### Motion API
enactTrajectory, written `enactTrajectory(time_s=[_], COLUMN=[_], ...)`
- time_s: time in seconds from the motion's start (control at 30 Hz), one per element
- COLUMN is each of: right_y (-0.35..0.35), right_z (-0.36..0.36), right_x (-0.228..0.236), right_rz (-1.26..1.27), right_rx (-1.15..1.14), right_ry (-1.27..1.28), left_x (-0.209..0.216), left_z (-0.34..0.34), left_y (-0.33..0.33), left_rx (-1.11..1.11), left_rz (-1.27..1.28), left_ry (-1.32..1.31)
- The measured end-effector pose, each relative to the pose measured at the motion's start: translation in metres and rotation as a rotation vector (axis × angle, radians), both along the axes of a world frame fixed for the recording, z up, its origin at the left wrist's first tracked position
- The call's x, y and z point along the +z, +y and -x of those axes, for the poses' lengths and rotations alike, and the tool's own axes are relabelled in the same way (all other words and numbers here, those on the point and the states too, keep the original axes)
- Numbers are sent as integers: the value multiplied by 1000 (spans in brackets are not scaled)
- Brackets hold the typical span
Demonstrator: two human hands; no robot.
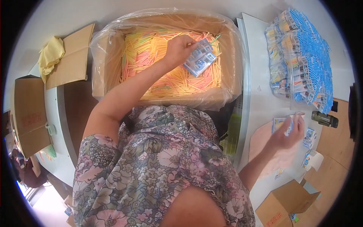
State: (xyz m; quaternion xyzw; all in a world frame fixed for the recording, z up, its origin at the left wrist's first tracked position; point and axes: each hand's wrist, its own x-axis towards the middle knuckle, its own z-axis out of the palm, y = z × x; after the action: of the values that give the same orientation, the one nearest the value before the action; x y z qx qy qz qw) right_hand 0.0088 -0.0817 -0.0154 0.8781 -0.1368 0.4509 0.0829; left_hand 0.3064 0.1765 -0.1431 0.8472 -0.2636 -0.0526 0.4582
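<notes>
My left hand [179,50] is closed on the top edge of clear plastic packets [200,62] with blue print and striped ends. They hang over a big cardboard box [107,72] lined with clear plastic. Thin yellow, pink, orange and green sticks [151,49], like straws, fill this box. Out on the white table to the right, my right hand [290,133] is slightly blurred, its fingers drawn together around clear plastic. A small blue-edged packet [279,125] shows at its left side, partly hidden by the fingers.
Stacked blue-and-clear packets [302,60] rise on the right table. Beneath my right hand lies a pale pink sheet [261,145]. An open carton [291,200] stands at the lower right, a green bottle [325,119] past the table. On the left are cardboard [72,56] and a yellow cloth [51,56].
</notes>
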Motion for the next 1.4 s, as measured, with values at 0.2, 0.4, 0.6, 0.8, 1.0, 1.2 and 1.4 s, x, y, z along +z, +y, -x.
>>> enactTrajectory(time_s=[0.2,0.4,0.6,0.8,1.0,1.2,1.4], right_y=[94,134,148,161,171,168,163], right_z=[-142,-232,-271,-277,-285,-291,-294], right_x=[-18,1,-38,-107,-131,-138,-135], right_rz=[-735,-1038,-1275,-357,-279,-304,-329], right_rx=[450,715,928,881,778,779,873], right_ry=[291,383,516,952,1023,1036,961], left_x=[47,82,72,53,35,44,49], left_z=[12,-11,-44,-36,-37,-30,-25], left_y=[7,42,111,121,121,111,110], left_rx=[-308,-281,34,292,327,313,278], left_rz=[401,509,314,680,821,874,787], left_ry=[517,427,110,197,215,267,250])
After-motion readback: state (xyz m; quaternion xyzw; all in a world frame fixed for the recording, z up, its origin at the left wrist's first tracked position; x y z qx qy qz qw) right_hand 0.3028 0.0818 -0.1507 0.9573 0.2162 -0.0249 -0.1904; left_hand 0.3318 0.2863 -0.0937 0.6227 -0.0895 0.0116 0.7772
